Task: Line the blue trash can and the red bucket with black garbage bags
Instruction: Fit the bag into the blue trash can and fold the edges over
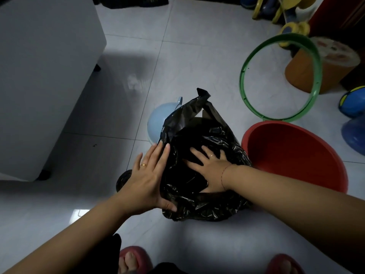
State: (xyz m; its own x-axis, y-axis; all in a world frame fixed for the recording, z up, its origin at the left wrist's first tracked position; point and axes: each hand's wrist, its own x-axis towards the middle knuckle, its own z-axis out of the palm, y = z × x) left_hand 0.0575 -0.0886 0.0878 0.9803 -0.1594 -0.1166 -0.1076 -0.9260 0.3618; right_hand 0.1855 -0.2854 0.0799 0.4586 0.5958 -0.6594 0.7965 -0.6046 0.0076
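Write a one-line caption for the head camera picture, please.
Left hand steadies and right hand presses a black garbage bag into the blue trash can, beside the unlined red bucket.

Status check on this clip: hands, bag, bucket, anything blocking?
Left hand flat on the outside of black bag; right hand spread, pressing inside it. Red bucket unlined, alongside on the right. Green ring beyond bucket, not in the way.

Garbage bag, centre: glossy black. Bucket, right: red. Domed piece behind bag: pale blue. Hoop, upper right: green. Stool: orange, pale printed top. Floor: pale grey tiles, darker grout grid. Cabinet, upper left: white. 2 slippers, bottom edge: pinkish red.
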